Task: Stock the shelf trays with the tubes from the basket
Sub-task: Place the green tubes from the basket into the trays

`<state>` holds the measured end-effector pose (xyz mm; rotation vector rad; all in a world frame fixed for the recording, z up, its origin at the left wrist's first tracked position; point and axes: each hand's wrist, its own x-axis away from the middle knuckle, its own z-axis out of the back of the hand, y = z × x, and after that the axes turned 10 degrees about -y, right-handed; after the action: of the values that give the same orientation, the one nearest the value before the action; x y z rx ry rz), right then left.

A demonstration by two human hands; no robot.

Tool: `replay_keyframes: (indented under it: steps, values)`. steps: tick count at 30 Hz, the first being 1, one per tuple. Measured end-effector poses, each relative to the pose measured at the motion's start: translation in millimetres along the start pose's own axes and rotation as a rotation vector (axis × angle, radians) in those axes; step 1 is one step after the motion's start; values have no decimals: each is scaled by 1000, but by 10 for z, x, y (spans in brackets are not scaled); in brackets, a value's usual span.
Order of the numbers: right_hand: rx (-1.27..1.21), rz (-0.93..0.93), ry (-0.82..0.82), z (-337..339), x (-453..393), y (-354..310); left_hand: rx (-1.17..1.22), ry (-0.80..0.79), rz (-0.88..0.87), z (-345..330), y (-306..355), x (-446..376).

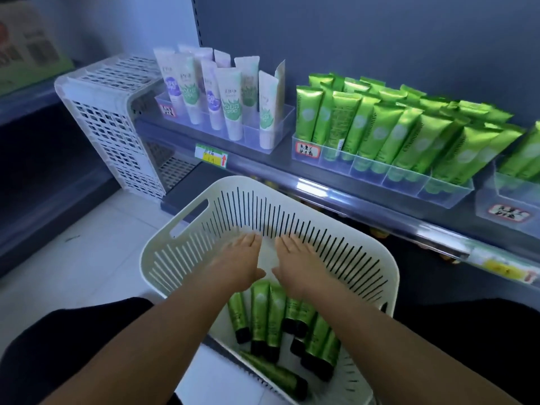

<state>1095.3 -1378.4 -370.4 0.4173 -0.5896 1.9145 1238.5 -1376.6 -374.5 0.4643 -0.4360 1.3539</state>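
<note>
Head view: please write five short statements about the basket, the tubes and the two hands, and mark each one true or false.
1. Both hands, left hand and right hand, are over the white basket with fingers straight, holding nothing. True.
2. The green tubes in the basket stand upright. False: they lie flat on its bottom.
3. The green tubes on the shelf stand in a clear tray. True.
4. The white tubes are to the right of the green ones on the shelf. False: they are to the left.
5. The left hand grips a green tube. False: it is open and its fingers hold nothing.
</note>
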Motion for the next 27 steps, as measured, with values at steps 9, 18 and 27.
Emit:
replay_keyframes:
  steps: [9, 18, 27]
  values:
    - [44, 2, -278, -550, -414, 45, -125, -322, -111, -329, 7, -285]
    - [162, -11, -364, -677, -478, 96, -207, -453, -151, -445, 146, -380]
    - [85, -115, -238, -443, -469, 114, -34, -311, 28, -319, 19, -392]
